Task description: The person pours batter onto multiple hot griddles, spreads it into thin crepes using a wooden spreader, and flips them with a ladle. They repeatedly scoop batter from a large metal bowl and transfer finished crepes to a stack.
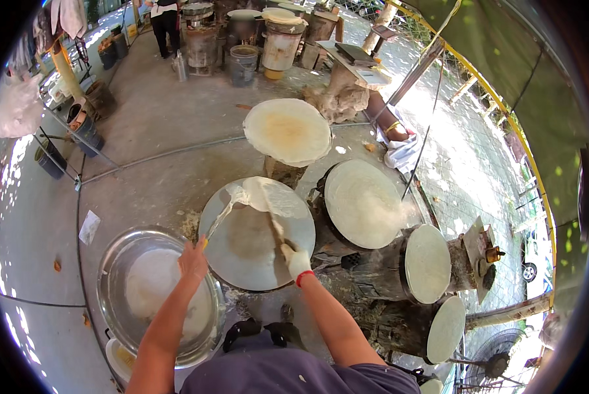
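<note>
My bare left hand (193, 262) grips the yellow handle of a batter-coated ladle (222, 216), its head at the far edge of a round flat griddle (255, 273). My right hand (297, 262), in a white glove with a red band at the wrist, holds a wooden-handled spreader (277, 227) over the same griddle. Pale wet batter (289, 201) covers the far part of the plate; the nearer part is bare grey. Left of the griddle, a wide metal basin (108, 300) holds white batter (151, 276), below my left forearm.
Pale rounds cover three more griddles (366, 204) (427, 263) (446, 329) curving down my right; steam rises from the nearest. Ahead, a stand (285, 172) bears pale flatbreads (288, 130). A fan (496, 364) is lower right. A person (165, 27) stands far off near barrel stoves (282, 47).
</note>
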Demonstrator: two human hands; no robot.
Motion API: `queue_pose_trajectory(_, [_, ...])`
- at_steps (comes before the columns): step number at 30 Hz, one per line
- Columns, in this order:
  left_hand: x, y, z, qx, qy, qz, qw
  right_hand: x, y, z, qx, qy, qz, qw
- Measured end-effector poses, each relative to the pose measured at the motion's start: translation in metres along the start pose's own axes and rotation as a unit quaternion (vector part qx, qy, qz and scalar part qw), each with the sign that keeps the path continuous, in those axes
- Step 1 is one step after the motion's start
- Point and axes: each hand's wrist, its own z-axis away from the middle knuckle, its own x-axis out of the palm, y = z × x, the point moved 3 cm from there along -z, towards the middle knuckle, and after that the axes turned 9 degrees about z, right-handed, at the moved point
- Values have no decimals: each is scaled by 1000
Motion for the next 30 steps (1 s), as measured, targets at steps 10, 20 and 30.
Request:
queue_pose_trajectory(10, [-40, -47, 50, -25, 21, 29, 999, -22, -21, -2, 105, -127, 69, 984])
queue_pose_trajectory(20, [-1, -75, 90, -86, 103, 462, 877, -13, -53, 0, 38, -236, 141, 961])
queue_pose_trajectory(30, [-6, -16, 113, -233, 84, 597, 763, -15, -55, -37, 52, -317, 122, 939])
